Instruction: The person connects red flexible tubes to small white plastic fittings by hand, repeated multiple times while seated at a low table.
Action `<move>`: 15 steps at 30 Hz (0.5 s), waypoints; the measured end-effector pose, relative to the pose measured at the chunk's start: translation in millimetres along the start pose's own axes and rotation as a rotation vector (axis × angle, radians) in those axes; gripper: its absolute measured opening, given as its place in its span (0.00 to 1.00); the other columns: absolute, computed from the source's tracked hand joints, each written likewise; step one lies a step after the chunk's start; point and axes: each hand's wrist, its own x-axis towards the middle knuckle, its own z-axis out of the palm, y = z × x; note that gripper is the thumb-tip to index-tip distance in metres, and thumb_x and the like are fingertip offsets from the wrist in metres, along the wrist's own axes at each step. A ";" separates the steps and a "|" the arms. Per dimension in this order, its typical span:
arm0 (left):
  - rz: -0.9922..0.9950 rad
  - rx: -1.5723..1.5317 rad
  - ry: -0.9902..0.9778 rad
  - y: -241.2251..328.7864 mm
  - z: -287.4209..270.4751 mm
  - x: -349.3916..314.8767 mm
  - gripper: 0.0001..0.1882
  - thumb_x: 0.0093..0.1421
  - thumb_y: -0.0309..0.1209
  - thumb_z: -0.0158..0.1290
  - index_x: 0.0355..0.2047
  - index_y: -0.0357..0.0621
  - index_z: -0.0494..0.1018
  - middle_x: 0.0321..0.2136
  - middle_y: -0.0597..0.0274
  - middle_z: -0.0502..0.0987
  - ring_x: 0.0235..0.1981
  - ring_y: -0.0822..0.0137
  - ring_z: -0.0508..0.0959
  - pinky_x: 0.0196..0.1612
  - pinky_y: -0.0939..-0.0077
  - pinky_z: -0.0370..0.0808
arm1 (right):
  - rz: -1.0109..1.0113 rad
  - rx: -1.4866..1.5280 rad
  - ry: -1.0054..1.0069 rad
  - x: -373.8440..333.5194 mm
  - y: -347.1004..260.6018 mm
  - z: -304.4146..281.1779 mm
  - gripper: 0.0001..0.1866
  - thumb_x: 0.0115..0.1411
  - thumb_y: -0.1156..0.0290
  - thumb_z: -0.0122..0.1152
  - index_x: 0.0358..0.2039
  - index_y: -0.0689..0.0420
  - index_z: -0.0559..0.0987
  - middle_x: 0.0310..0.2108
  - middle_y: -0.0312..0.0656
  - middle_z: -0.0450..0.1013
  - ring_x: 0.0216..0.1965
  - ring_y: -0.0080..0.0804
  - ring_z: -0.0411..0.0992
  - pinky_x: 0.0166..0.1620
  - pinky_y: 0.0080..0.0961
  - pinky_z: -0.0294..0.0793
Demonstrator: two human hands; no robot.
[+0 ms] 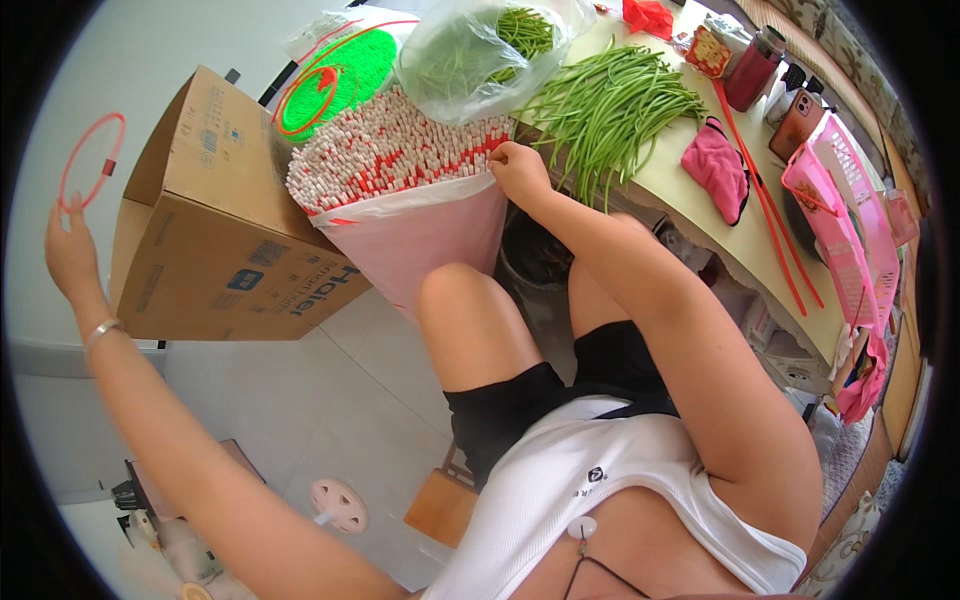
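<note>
Left hand [70, 255] grip on red ring [92, 160]

Left hand [70, 255] raised at frame's left edge, grip pinching a red ring [92, 160], right hand [520, 172] at upper centre, fingertips on a bag of white-and-red sticks [390, 150], green beans [610, 110] spread on the counter [700, 215] upper right, cardboard box [215, 220] left of the bag.

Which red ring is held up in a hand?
The red ring at the left hand, raised clear of the box; other rings lie on the green disc.
</note>
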 end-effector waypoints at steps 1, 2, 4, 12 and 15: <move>-0.004 -0.203 -0.028 11.1 2.1 -10.6 0.22 0.67 0.47 0.50 0.54 0.46 0.76 0.51 0.57 0.79 0.53 0.56 0.77 0.56 0.65 0.71 | -0.002 -0.041 0.057 10.6 1.2 2.1 0.10 0.55 0.66 0.62 0.35 0.56 0.82 0.38 0.49 0.79 0.43 0.49 0.77 0.46 0.40 0.76; -0.005 -0.399 -0.068 42.8 -11.3 -39.5 0.21 0.67 0.46 0.51 0.53 0.45 0.77 0.52 0.56 0.79 0.54 0.56 0.76 0.57 0.66 0.70 | 0.000 -0.037 0.060 14.7 -0.7 8.3 0.10 0.55 0.66 0.62 0.35 0.56 0.82 0.38 0.49 0.79 0.43 0.49 0.77 0.46 0.40 0.76; -0.014 -0.628 -0.284 106.1 -55.5 -105.8 0.20 0.66 0.43 0.53 0.51 0.43 0.77 0.51 0.56 0.79 0.54 0.59 0.76 0.57 0.67 0.70 | 0.136 -0.189 0.086 21.2 -10.9 17.4 0.12 0.54 0.63 0.63 0.35 0.56 0.82 0.39 0.48 0.79 0.45 0.48 0.77 0.47 0.41 0.76; 0.079 -1.323 -0.846 224.6 -123.8 -301.1 0.09 0.55 0.25 0.62 0.38 0.39 0.81 0.41 0.56 0.81 0.44 0.60 0.80 0.51 0.68 0.74 | 0.124 -0.351 0.091 34.5 -24.4 30.9 0.14 0.54 0.60 0.63 0.34 0.57 0.83 0.38 0.48 0.80 0.42 0.50 0.78 0.45 0.42 0.77; -0.051 -1.467 -0.932 250.1 -134.0 -332.1 0.09 0.57 0.24 0.60 0.39 0.37 0.81 0.41 0.55 0.82 0.43 0.62 0.80 0.50 0.70 0.75 | -0.008 -0.262 0.104 29.3 -35.4 25.5 0.14 0.54 0.58 0.66 0.30 0.56 0.83 0.36 0.47 0.79 0.39 0.48 0.77 0.42 0.42 0.75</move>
